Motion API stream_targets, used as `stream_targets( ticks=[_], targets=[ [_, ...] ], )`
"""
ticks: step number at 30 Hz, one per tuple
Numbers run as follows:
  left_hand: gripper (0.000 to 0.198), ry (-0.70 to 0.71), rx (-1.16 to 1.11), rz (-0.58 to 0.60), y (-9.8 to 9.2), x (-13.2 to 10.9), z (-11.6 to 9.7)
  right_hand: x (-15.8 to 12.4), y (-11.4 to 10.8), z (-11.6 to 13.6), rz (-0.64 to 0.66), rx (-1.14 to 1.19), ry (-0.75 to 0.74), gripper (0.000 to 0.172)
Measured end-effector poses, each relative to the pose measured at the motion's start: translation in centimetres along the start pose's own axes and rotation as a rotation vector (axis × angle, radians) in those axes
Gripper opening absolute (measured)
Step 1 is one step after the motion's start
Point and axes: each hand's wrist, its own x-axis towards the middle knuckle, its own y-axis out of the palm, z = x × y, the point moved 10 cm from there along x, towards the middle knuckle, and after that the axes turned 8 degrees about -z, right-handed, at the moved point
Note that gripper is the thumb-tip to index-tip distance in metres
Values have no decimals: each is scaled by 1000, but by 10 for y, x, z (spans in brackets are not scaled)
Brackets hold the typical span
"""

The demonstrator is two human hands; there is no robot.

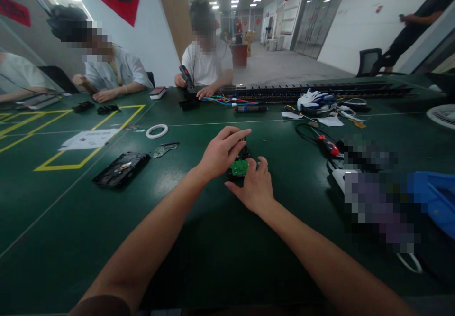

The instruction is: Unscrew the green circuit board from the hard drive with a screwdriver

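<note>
A small black device with a bare green circuit board sits on the dark green table between my hands. My left hand grips its far left side, with the forefinger stretched across the top and the thumb bent down beside the black part. Around the near right side curls my right hand; its thumb lies along the near edge and its fingertips touch the right edge. My fingers hide part of the device. To the left lie a black plastic housing and a loose circuit board piece.
A white tape roll and paper sheet lie left. On the right are a red-handled screwdriver, gloves and a blue tray. Across the table a person holds a power screwdriver near coloured wires.
</note>
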Motion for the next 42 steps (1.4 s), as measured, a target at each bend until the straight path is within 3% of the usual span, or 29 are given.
stream_targets(
  ticks=[10, 19, 27, 37, 42],
  targets=[
    [39, 9, -8, -10, 2, -1, 6, 5, 15, 13, -93, 11, 162, 113],
    [39, 10, -2, 0, 1, 0, 2, 7, 17, 11, -156, 1, 129, 88],
    [39, 6, 0, 5, -1, 1, 3, 10, 11, 3, -24, 90, -2, 89],
    [36, 7, 3, 15, -5, 4, -4, 21, 9, -29, 233, 267, -243, 100],
    [34, -4, -6, 7, -5, 4, -3, 27, 13, -44, 322, 343, -284, 103]
  ],
)
